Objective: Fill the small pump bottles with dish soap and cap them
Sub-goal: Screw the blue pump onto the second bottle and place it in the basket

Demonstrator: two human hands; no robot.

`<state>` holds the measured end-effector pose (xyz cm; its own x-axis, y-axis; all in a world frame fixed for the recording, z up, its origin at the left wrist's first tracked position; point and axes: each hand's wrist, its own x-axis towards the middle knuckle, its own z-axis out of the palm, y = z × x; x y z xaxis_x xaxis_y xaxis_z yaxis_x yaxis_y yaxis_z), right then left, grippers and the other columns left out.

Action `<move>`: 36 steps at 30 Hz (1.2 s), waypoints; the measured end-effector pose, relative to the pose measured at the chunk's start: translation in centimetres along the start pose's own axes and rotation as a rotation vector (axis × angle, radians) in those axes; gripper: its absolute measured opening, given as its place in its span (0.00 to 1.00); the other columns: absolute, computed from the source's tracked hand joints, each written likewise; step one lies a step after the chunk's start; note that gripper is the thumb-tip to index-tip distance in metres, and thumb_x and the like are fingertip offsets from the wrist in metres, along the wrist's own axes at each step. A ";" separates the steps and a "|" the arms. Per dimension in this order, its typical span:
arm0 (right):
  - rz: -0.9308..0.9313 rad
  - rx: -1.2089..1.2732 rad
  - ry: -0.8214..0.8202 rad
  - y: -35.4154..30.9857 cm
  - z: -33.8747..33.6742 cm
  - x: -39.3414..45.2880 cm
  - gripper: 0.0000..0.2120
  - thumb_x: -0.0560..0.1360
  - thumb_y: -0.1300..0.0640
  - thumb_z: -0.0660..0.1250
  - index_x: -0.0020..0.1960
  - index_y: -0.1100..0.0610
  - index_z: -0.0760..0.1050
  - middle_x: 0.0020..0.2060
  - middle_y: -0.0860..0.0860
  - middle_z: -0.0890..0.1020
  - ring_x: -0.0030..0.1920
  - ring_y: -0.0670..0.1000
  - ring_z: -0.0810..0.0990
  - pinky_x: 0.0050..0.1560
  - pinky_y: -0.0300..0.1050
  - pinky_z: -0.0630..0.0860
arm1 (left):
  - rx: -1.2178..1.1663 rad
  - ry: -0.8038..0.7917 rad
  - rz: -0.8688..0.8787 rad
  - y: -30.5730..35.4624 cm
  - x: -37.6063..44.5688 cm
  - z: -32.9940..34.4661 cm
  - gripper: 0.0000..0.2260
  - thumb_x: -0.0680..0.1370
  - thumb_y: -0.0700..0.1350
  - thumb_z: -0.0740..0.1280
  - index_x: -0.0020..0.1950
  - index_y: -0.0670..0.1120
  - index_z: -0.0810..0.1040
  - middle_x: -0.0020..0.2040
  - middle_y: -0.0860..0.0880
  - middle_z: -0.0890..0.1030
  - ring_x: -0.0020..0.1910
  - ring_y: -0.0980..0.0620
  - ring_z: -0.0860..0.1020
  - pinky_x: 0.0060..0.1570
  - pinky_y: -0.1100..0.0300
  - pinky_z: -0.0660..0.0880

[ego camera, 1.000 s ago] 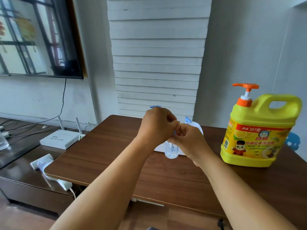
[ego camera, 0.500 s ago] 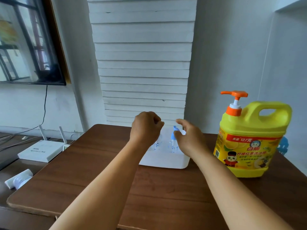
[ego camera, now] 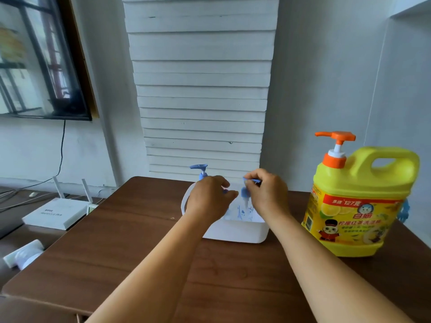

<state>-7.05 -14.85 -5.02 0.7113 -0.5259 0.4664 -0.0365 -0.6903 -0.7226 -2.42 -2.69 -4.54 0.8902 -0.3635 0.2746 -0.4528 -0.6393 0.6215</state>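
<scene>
Both my hands are over the white bin (ego camera: 235,234), which sits at the middle of the brown table (ego camera: 130,248). My right hand (ego camera: 268,194) has its thumb and fingers pinched on the blue pump head (ego camera: 250,181) of a small pump bottle (ego camera: 246,198) standing in the bin, the spout showing just past my fingertips. My left hand (ego camera: 210,197) is curled over the bin's left part; what it has hold of, if anything, I cannot tell, since my knuckles hide it. A second blue pump (ego camera: 199,169) stands up behind that hand, at the bin's far left edge. Further clear bottles lie blurred on the bin floor. Judgement: I am picking one bottle out for filling. Best to lift it by the collar rather than the spout, keep it upright, and clear the bin wall before turning toward the soap. The yellow dish soap jug (ego camera: 356,206) stands right of the bin, near it but apart, orange pump (ego camera: 335,148) on top. Its red label band reads "127" among Chinese characters, above a cartoon figure; the smaller print is too blurred to read. A white router (ego camera: 53,215) lies well left of the bin, its lettering illegible.
</scene>
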 end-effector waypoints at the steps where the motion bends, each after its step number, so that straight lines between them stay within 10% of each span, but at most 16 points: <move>1: -0.030 0.038 0.039 -0.3 -0.4 0.1 0.06 0.76 0.61 0.66 0.48 0.58 0.81 0.44 0.50 0.83 0.45 0.47 0.78 0.39 0.31 0.69 | -0.008 0.017 0.038 0.1 -0.1 -0.1 0.16 0.74 0.51 0.67 0.62 0.49 0.76 0.55 0.51 0.79 0.52 0.52 0.78 0.46 0.62 0.70; 5: -0.123 0.243 0.097 -2.0 -2.2 -0.1 0.04 0.74 0.61 0.69 0.47 0.57 0.82 0.40 0.45 0.81 0.42 0.44 0.79 0.39 0.21 0.69 | -0.161 0.055 0.221 1.8 -0.6 -0.9 0.15 0.77 0.47 0.65 0.64 0.50 0.75 0.57 0.53 0.79 0.57 0.54 0.75 0.54 0.69 0.69; 15: 0.110 0.537 -0.337 -1.5 -4.3 -4.1 0.15 0.77 0.58 0.65 0.63 0.51 0.75 0.50 0.48 0.83 0.51 0.46 0.81 0.59 0.47 0.75 | -0.728 -0.030 0.076 4.9 -4.2 -3.1 0.05 0.73 0.40 0.70 0.41 0.50 0.79 0.42 0.45 0.82 0.41 0.52 0.77 0.45 0.61 0.74; 20: 0.030 0.331 -0.298 -1.0 -3.4 -6.3 0.06 0.68 0.56 0.73 0.45 0.49 0.80 0.46 0.57 0.84 0.46 0.55 0.82 0.51 0.55 0.77 | -0.630 0.059 -0.046 4.8 -6.2 -2.0 0.09 0.69 0.44 0.74 0.43 0.46 0.75 0.34 0.54 0.76 0.34 0.56 0.76 0.33 0.68 0.69; 31: 0.056 0.117 -0.234 -1.8 -3.5 -8.6 0.14 0.67 0.50 0.75 0.51 0.51 0.80 0.43 0.46 0.84 0.43 0.47 0.80 0.33 0.34 0.69 | -0.563 0.035 -0.025 4.1 -7.6 -2.1 0.06 0.73 0.46 0.70 0.47 0.45 0.80 0.36 0.54 0.78 0.33 0.62 0.74 0.26 0.80 0.65; 36: 0.114 0.201 -0.204 -1.5 -3.9 -8.5 0.18 0.65 0.50 0.77 0.53 0.54 0.81 0.46 0.49 0.85 0.48 0.50 0.83 0.49 0.46 0.79 | -0.595 -0.064 0.031 3.9 -8.0 -2.3 0.09 0.76 0.47 0.67 0.40 0.42 0.77 0.35 0.55 0.76 0.32 0.66 0.73 0.32 0.77 0.66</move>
<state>-15.79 -11.28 -5.88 0.8374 -0.4700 0.2790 0.0008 -0.5094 -0.8605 -11.16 -0.73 -2.58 0.8640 -0.4277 0.2656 -0.3557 -0.1452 0.9232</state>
